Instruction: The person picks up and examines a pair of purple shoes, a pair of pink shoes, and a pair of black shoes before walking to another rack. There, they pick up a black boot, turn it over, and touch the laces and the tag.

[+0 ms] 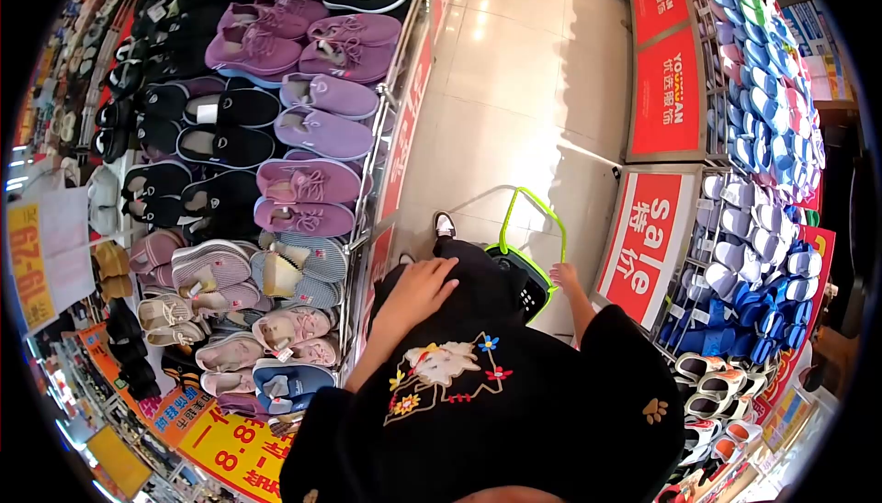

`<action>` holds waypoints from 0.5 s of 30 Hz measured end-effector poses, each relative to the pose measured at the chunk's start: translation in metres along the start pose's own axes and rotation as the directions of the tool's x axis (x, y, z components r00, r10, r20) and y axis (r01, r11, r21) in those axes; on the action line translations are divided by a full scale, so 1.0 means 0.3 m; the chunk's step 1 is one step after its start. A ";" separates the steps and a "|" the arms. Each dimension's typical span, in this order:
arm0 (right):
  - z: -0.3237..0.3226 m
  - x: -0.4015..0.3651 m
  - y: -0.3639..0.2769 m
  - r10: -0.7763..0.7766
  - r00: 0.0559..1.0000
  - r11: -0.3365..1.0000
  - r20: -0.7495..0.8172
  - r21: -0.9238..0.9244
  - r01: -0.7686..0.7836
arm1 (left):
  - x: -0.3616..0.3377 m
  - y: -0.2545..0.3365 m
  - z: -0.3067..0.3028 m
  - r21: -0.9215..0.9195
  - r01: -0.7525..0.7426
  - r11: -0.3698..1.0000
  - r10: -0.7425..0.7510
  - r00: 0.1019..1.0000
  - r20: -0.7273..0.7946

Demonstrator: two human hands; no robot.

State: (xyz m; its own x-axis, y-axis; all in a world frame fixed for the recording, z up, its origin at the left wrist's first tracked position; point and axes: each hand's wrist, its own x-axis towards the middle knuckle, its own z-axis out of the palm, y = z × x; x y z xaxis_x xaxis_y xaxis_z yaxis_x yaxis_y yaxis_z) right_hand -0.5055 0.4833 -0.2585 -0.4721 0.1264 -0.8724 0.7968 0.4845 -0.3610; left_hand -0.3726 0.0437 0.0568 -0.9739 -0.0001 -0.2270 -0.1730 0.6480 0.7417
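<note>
My right hand point(566, 276) is closed at the side of a shopping basket point(528, 284), where its bright green handle point(538, 203) meets my fingers. The basket is dark with a green rim and hangs beside my legs, partly hidden by my black top. Its inside is mostly out of sight. In front of my body, my left hand point(418, 293) has its fingers stretched out and holds nothing. It is nearest to my dark trousers and the edge of the shoe rack on the left.
A rack of shoes point(317, 181) in purple, black and pink lines the left side. On the right stands a rack of slippers point(735, 218) with a red sale sign point(639, 244). The tiled aisle floor point(514, 71) runs ahead between them. A yellow price sign point(234, 448) hangs lower left.
</note>
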 end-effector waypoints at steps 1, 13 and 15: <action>-0.027 -0.017 0.036 -0.007 1.000 1.000 0.007 0.030 0.007 | 0.033 -0.002 -0.005 0.065 -0.015 0.998 0.014 1.000 0.027; 0.347 0.000 -0.026 -0.058 0.977 0.992 0.205 0.121 0.033 | 0.431 -0.075 -0.056 0.142 -0.136 0.980 0.111 0.979 0.173; 0.366 0.133 -0.106 -0.192 0.940 0.981 0.282 0.052 0.185 | 0.484 -0.118 -0.064 0.130 -0.128 0.983 0.105 0.980 0.171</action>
State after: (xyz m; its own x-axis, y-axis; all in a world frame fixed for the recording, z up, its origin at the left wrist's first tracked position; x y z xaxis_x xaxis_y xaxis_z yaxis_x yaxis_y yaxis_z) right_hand -0.5083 0.3779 -0.3180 -0.4910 -0.2182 -0.8434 0.7142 0.4535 -0.5331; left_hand -0.5107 0.0060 0.0097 -0.9471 0.1980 -0.2526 -0.0264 0.7363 0.6761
